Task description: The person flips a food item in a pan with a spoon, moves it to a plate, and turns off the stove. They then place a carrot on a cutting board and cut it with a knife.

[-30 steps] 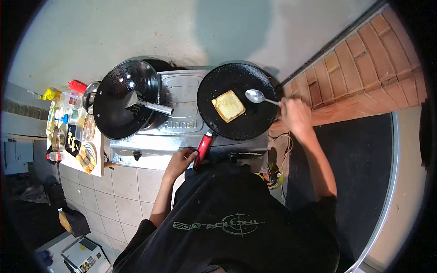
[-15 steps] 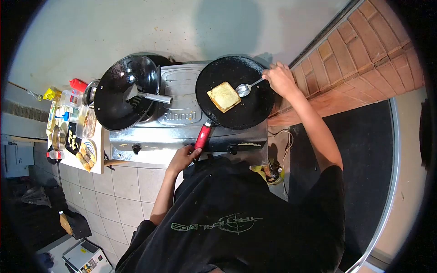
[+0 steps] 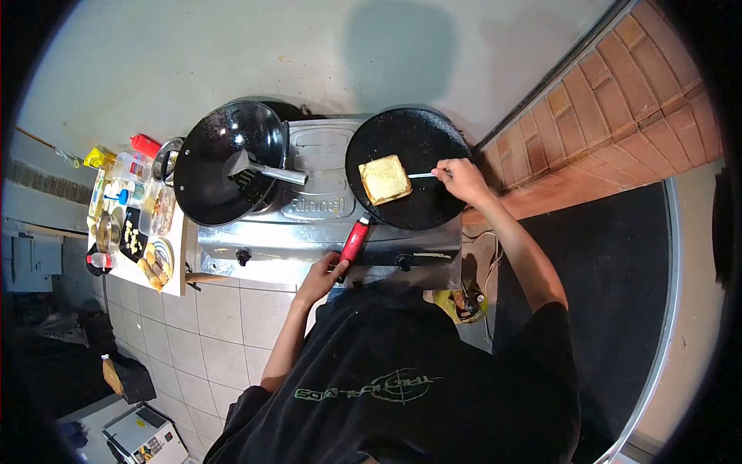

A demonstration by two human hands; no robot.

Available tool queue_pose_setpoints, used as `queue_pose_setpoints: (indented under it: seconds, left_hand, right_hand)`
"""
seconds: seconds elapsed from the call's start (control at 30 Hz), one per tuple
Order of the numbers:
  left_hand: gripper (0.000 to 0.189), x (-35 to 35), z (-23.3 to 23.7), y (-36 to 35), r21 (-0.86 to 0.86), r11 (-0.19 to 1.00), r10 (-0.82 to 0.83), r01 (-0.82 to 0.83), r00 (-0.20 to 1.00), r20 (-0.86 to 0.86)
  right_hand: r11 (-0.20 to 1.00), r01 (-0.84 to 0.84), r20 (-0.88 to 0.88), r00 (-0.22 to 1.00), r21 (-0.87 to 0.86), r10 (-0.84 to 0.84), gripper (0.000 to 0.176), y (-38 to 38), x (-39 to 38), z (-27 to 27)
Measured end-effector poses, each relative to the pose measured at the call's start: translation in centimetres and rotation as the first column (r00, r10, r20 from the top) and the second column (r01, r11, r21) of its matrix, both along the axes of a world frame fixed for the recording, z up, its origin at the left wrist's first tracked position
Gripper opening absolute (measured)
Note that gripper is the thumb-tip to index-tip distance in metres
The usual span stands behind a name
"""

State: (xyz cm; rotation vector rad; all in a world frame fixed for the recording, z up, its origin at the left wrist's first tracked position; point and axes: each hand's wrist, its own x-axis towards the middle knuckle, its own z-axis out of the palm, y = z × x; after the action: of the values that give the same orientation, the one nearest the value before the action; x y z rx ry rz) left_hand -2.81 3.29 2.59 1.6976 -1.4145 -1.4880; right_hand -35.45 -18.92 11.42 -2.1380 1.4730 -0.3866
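A square slice of toasted bread [image 3: 385, 179] lies in the flat black pan [image 3: 433, 205] on the stove. My right hand [image 3: 461, 179], at the pan's right side, is closed on a metal spoon [image 3: 421, 175]; the spoon's bowl is hidden at or under the bread's right edge. At the stove's front, my left hand [image 3: 325, 276] has its fingers closed round the lower end of the pan's red handle [image 3: 355, 241].
On the left burner a black wok [image 3: 209, 182] holds a spatula [image 3: 267, 168]. Further left, a side table [image 3: 171, 274] carries containers, a red bottle [image 3: 145, 145] and a plate of food. A brick ledge [image 3: 587, 116] borders the stove's right side.
The spoon has moved left, its bowl now out of sight at the bread, which has turned slightly. My right hand is lower. The whole view has shifted a little.
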Motion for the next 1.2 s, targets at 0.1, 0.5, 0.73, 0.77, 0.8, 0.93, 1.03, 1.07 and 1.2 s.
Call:
queue_pose_setpoints:
  seconds: [0.1, 0.5, 0.73, 0.77, 0.8, 0.93, 1.03, 1.07, 1.2]
  left_hand:
    - [0.047, -0.1, 0.3, 0.0, -0.014, 1.0, 0.002, -0.002, 1.0, 0.0]
    - [0.033, -2.9, 10.3, -5.5, -0.453, 0.892, 0.119, -0.014, 0.971, 0.205]
    - [0.054, -9.1, 10.8, -12.7, -0.724, 0.564, 0.185, 0.397, 0.793, 0.58]
    - [0.054, -9.3, 10.1, -13.7, -0.727, 0.557, 0.181, 0.403, 0.795, 0.579]
    - [0.059, -9.6, 9.7, -14.6, -0.673, 0.575, 0.154, 0.465, 0.747, 0.647]
    - [0.063, -10.3, 9.0, -15.6, -0.633, 0.538, 0.132, 0.556, 0.687, 0.715]
    - [0.064, -10.7, 8.9, -16.1, -0.636, 0.504, 0.119, 0.584, 0.683, 0.721]
    - [0.065, -10.8, 8.9, -16.1, -0.64, 0.49, 0.119, 0.592, 0.682, 0.722]
    - [0.063, -10.4, 10.1, -15.8, -0.669, 0.561, 0.088, 0.488, 0.768, 0.635]
  right_hand:
    - [1.0, 0.009, -0.025, 1.0, 0.025, -0.008, 0.022, 0.0, 0.0, -0.5]
    - [0.984, 0.11, -0.056, 0.993, 0.139, -0.103, 0.029, 0.0, -2.3, 1.3]
    - [0.974, 0.192, -0.032, 0.981, 0.12, -0.19, 0.029, 0.8, -3.8, 2.1]
    - [0.978, 0.187, -0.009, 0.982, 0.098, -0.187, 0.031, 0.9, -3.9, 1.9]
    - [0.98, 0.185, 0.016, 0.982, 0.075, -0.186, 0.033, 1.1, -4.1, 1.6]
    - [0.966, 0.25, 0.083, 0.963, 0.058, -0.255, 0.032, 1.6, -5.2, 1.1]
    - [0.96, 0.26, 0.041, 0.963, 0.1, -0.266, 0.03, 1.7, -6.2, 1.3]
    - [0.958, 0.264, 0.042, 0.962, 0.107, -0.27, 0.03, 1.8, -6.4, 1.5]
    - [0.952, 0.271, 0.037, 0.96, 0.145, -0.279, 0.031, 1.7, -7.5, 1.6]
